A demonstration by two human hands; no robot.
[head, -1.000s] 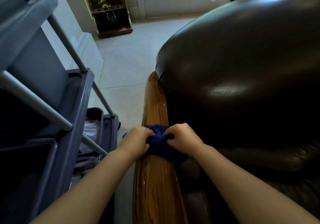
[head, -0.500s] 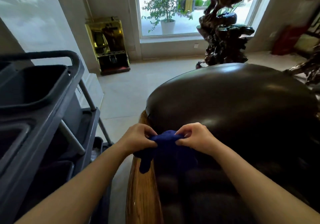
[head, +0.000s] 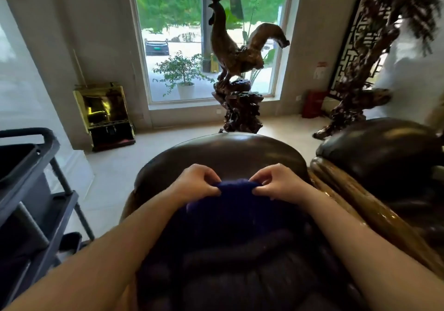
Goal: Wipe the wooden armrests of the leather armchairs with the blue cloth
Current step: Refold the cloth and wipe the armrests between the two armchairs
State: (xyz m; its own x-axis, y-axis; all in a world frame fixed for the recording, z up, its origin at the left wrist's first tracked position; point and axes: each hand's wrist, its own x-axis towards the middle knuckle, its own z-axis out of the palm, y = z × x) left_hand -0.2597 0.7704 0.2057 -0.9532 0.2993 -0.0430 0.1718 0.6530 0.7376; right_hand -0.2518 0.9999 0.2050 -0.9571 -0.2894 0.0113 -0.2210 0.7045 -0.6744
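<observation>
Fingers (head: 211, 189) of left hand (head: 195, 182) and of right hand (head: 276, 183) pinched on top edge of blue cloth (head: 230, 205), thumbs underneath, one hand at each upper corner; cloth held up between hands, hanging in front of leather backrest, clear of any wood.

Window (head: 206, 37) at rear centre, full height, with greenery, parked vehicle and potted plant (head: 181, 76) outside. Near leather armchair (head: 223, 152) filling lower centre, dark brown, glossy rounded back, tufted seat below forearms. Second leather armchair (head: 384, 147) at right, just beside first. Wooden armrest (head: 360, 205) between the two chairs, polished, amber-brown, running diagonally toward lower right; which chair it belongs to cannot be told. Sliver of another wooden armrest (head: 127, 207) at left edge of near chair, mostly hidden by left forearm. Grey cleaning cart (head: 31, 190) at far left, tiered shelves and handle visible, beside near chair. Carved rooster sculpture (head: 236, 53) on gnarled base behind near chair, before window. Dark carved piece (head: 374, 53) at upper right, partly blurred. Gold-coloured cabinet (head: 103, 111) against wall, left of window. Small red object (head: 312, 104) on floor, right of window.
</observation>
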